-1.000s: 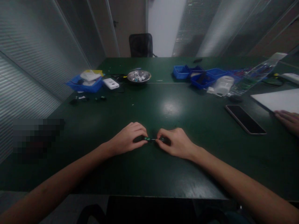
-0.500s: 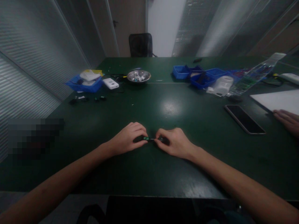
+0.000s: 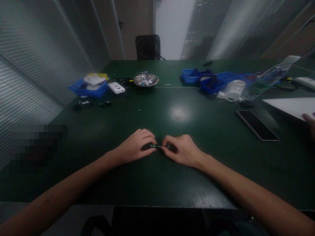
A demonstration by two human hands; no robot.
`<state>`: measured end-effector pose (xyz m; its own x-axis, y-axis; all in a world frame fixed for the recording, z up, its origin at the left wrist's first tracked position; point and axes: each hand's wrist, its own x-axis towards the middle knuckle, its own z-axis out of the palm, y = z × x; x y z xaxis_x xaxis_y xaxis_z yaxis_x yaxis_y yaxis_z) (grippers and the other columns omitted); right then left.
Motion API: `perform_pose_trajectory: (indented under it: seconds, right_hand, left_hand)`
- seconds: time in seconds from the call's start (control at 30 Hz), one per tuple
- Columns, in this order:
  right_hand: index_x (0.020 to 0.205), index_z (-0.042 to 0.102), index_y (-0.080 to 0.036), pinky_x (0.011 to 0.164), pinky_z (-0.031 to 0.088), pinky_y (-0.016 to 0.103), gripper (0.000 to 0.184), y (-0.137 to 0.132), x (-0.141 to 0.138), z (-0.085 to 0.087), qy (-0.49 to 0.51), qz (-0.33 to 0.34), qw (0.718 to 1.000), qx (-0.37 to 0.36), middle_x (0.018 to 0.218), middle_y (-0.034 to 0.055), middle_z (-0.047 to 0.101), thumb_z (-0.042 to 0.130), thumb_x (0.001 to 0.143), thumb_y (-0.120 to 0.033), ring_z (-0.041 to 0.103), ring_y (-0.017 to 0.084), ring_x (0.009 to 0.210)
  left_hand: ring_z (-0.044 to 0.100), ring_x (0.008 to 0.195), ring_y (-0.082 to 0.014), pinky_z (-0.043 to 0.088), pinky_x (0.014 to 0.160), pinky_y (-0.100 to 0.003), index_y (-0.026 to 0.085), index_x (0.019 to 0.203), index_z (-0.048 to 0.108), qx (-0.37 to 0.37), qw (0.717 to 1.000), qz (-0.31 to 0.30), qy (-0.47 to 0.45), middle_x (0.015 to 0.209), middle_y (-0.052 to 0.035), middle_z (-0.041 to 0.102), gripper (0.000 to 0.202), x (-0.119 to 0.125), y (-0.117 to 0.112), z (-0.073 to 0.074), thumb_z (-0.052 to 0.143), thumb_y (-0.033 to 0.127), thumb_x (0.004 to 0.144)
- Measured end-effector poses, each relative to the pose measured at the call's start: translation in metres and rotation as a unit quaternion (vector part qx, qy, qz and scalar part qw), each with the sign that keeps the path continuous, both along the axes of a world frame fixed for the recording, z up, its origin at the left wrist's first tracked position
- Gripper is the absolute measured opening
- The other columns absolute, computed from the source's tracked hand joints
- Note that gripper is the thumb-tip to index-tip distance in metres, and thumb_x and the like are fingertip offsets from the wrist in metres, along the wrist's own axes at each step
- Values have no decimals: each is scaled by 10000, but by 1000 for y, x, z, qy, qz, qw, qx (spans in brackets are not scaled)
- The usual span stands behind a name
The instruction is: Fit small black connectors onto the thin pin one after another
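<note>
My left hand (image 3: 139, 143) pinches a small green circuit board (image 3: 153, 146) between thumb and fingertips, low over the dark green table (image 3: 147, 183). Facing it, my right hand (image 3: 180, 148) is closed, thumb against forefinger, around a small dark piece (image 3: 169, 147) that my fingers mostly cover. A thin, light-coloured strand, perhaps a wire, spans the narrow gap between the two hands. Whether the board and the dark piece belong to one object I cannot tell.
Farther back are a metal bowl (image 3: 145, 80) of small parts, a blue tray (image 3: 91, 91) and a white device (image 3: 116, 88) at left. Blue bins (image 3: 190, 76), a plastic bottle (image 3: 268, 80) and a phone (image 3: 257, 125) lie right. Another person's hand (image 3: 310, 122) is by white paper (image 3: 292, 105).
My right hand has shifted very slightly left towards the board; my left hand is almost still. The other person's hand at the right edge has moved across the paper, which has shifted slightly.
</note>
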<state>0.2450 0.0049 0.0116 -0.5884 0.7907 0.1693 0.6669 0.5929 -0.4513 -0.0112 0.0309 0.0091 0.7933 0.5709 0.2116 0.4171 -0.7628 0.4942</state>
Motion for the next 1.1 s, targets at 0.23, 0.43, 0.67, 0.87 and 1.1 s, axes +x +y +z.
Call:
perform_pose_trajectory:
  seconds: [0.23,0.43,0.67,0.87,1.1]
  right_hand:
    - [1016,651,-211,596,369,243,213,0,-2,-2,5,-1,1000,4,685,-16,667,552,952,-388,598,120,577]
    - [1007,648,-209,582,358,239,215,0,-3,-4,18,4,1000,6,683,-18,658,545,960,-392,583,112,567]
    - [1004,647,-209,579,352,239,210,-1,-2,-3,20,1,1000,6,686,-22,654,547,963,-389,575,106,563]
    - [986,653,-205,557,329,238,218,-1,-1,-3,25,-7,1000,7,636,-34,615,555,957,-397,532,98,524]
    - [991,657,-201,554,324,237,230,-2,1,-2,27,-3,1000,2,626,-31,610,547,960,-400,531,100,526]
  left_hand:
    - [541,1121,-227,388,970,-381,203,1117,663,-1,1000,2,4,1151,-76,627,182,1,-1,0,614,304,974]
    - [543,1121,-225,389,964,-381,205,1110,665,-4,1000,1,6,1147,-70,627,175,2,-1,0,618,303,973]
    - [543,1121,-226,391,966,-388,206,1111,667,-11,1000,-6,3,1147,-75,629,177,0,0,2,612,307,976]
    - [539,1129,-233,398,980,-396,208,1149,670,-30,998,-49,-2,1167,-88,626,203,-7,3,9,618,263,960]
    - [546,1090,-238,419,967,-403,213,1152,678,-45,997,-57,30,1162,-93,616,232,-19,6,17,609,183,932]
